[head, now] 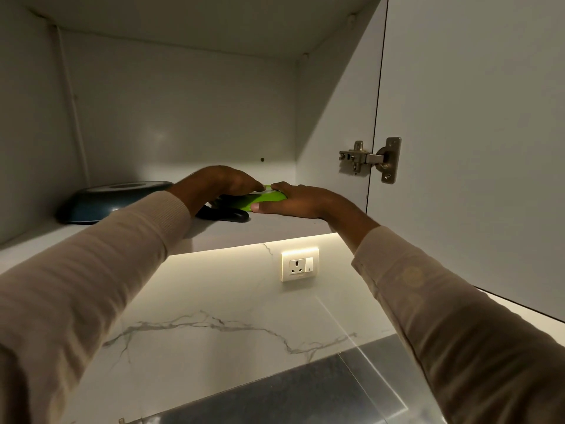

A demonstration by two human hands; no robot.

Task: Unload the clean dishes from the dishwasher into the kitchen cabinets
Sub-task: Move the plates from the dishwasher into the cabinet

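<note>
A flat, glossy green dish (pixel 265 199) is gripped by the left hand (pixel 218 185) and right hand (pixel 301 201) on the smooth shelf (pixel 275 226). The fingers (pixel 256 207) are closed around its rim. A round dark-blue pan (pixel 107 201) is seen at nine o'clock.

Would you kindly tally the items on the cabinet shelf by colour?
Dark blue: 1, the upturned pan
Green: 1, the green item held between left hand and right hand
Black: 1, the black handle; whose handle is unclear
Total: 3
</note>
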